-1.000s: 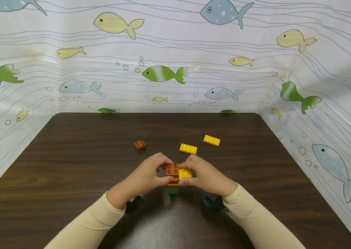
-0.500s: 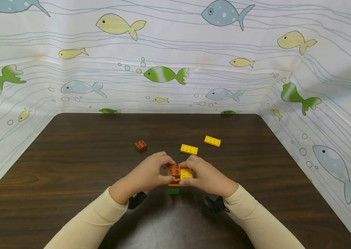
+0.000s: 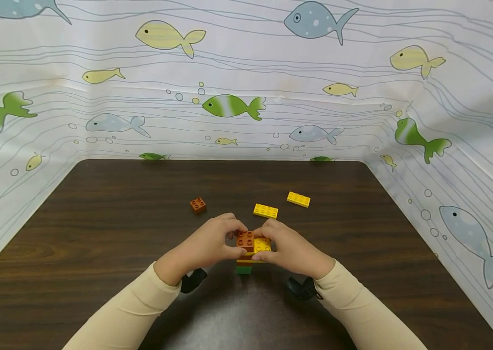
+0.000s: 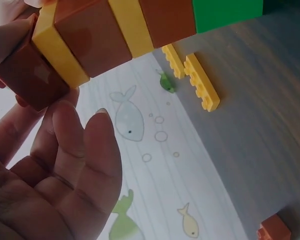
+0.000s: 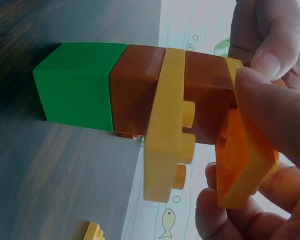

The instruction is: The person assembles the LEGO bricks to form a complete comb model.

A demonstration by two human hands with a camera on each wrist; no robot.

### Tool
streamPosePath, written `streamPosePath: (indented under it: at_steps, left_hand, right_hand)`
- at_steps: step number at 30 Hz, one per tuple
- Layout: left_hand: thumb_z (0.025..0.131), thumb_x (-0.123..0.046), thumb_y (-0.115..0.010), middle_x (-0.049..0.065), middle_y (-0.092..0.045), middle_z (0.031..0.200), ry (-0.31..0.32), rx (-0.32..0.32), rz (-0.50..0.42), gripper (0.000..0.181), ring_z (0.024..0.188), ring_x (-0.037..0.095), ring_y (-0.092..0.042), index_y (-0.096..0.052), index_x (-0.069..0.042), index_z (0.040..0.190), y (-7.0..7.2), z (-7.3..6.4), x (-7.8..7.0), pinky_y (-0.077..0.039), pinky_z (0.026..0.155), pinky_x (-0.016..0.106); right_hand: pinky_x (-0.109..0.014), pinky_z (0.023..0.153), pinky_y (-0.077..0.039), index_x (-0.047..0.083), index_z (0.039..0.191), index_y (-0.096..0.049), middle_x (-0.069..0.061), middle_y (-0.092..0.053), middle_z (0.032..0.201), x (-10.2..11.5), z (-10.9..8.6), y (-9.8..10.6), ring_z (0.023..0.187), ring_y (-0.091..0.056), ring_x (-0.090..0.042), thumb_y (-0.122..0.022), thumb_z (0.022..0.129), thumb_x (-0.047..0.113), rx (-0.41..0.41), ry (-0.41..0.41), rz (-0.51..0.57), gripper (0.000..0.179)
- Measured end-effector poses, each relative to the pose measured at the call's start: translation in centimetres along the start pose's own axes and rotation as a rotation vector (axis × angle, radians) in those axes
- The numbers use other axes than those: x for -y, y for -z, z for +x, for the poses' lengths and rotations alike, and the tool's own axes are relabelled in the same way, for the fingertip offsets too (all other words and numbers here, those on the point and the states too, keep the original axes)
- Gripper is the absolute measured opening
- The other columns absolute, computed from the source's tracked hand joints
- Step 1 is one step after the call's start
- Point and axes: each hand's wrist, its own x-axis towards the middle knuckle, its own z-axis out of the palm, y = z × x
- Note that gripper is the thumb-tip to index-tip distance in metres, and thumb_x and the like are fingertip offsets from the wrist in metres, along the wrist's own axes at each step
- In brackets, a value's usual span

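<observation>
A stack of toy building bricks stands upright at the middle of the table. Its base is a green brick (image 5: 80, 87), topped by a brown brick (image 5: 135, 90), a yellow plate (image 5: 162, 145), another brown brick and an upper yellow plate (image 3: 262, 245). Both yellow plates jut out to the right. On top sits a small brown brick (image 3: 245, 241), which my left hand (image 3: 213, 243) pinches between thumb and fingers from the left. From the right, my right hand (image 3: 292, 248) grips the upper yellow plate, thumb on the near side, fingers on the far side.
Behind the stack lie two loose yellow plates, one nearer (image 3: 265, 210) and one farther right (image 3: 298, 199). A loose brown brick (image 3: 198, 205) lies back left. A fish-patterned curtain (image 3: 233, 126) surrounds the back and sides of the dark wooden table (image 3: 97, 233).
</observation>
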Motion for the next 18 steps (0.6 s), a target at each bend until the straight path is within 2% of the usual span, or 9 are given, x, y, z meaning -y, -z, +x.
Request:
streamPosePath:
  at_steps: [5, 11, 18]
  left_hand:
    - [0.081, -0.012, -0.075, -0.002, -0.052, 0.09, 0.0, -0.006, -0.021, 0.028, 0.081, 0.015, -0.049, -0.067, -0.006, 0.106, -0.2, 0.0, 0.2, -0.046, 0.07, 0.025]
    - [0.081, -0.012, -0.076, -0.001, -0.051, 0.089, 0.015, -0.013, -0.093, 0.027, 0.082, 0.015, -0.049, -0.067, -0.006, 0.105, -0.5, 0.0, 0.8, -0.047, 0.071, 0.025]
    - [0.081, -0.013, -0.076, 0.0, -0.051, 0.09, 0.025, -0.021, -0.16, 0.026, 0.081, 0.015, -0.048, -0.066, -0.006, 0.104, -0.8, 0.1, 1.2, -0.047, 0.069, 0.026]
  right_hand:
    - [-0.027, 0.075, -0.048, 0.007, 0.118, -0.065, 0.006, -0.051, 0.095, 0.0, 0.1, 0.0, 0.086, -0.049, -0.012, -0.078, 0.081, 0.021, -0.006, 0.002, -0.007, 0.042]
    - [-0.033, 0.081, -0.05, 0.007, 0.121, -0.061, 0.004, -0.055, 0.102, -0.1, 0.0, -0.1, 0.089, -0.05, -0.012, -0.079, 0.081, 0.021, -0.038, 0.025, 0.001, 0.046]
    - [-0.034, 0.089, -0.05, 0.01, 0.12, -0.058, 0.004, -0.059, 0.111, 0.0, -0.1, -0.2, 0.099, -0.054, -0.013, -0.075, 0.085, 0.023, -0.103, 0.056, 0.108, 0.041]
